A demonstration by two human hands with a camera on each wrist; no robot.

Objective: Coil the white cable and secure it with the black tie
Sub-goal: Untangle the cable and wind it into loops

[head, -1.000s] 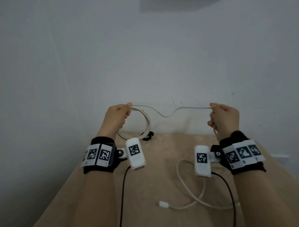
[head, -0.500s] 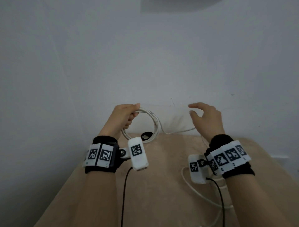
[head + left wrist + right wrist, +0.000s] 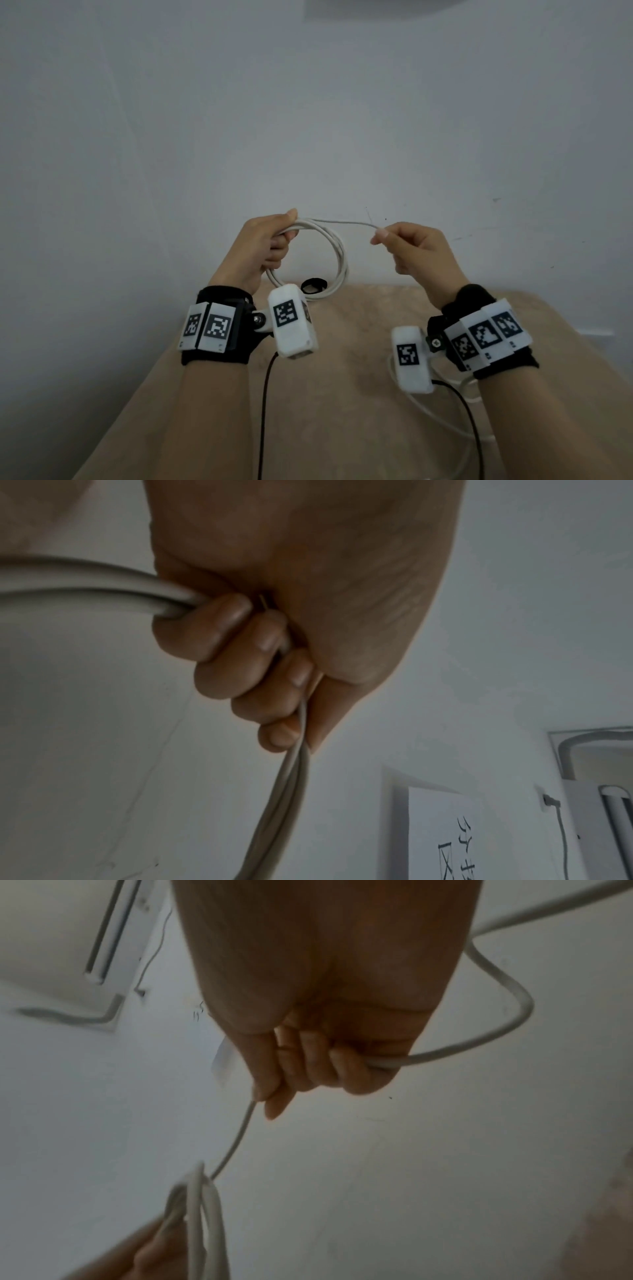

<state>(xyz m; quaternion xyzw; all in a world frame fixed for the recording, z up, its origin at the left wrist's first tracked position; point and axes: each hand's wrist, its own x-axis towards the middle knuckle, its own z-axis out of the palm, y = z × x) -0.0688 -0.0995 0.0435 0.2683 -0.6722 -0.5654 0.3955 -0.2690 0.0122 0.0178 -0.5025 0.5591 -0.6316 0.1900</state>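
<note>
Half a second ago the right hand (image 3: 421,251) was spread open beside the coil, touching nothing; now it has closed on the white cable (image 3: 337,260), pinching the strand between thumb and forefinger a short way right of the loops. The left hand (image 3: 263,251) has kept its fist around the top of the coil, which has stayed raised above the far edge of the desk (image 3: 342,394).

The head view alone shows the black tie (image 3: 313,285), a small loop lying on the desk behind the bottom of the coil, apart from both hands, and the slack cable trailing over the desk under the right wrist. The left wrist view shows what the head view hides: four fingers (image 3: 219,642) curled tightly over several strands bunched in the palm. The right wrist view shows the cable running through the right fist, leaving past the little finger in a wide bend, with the thumb and forefinger gripping the thin stretch that leads down to the coil in the left hand (image 3: 150,1256).
</note>
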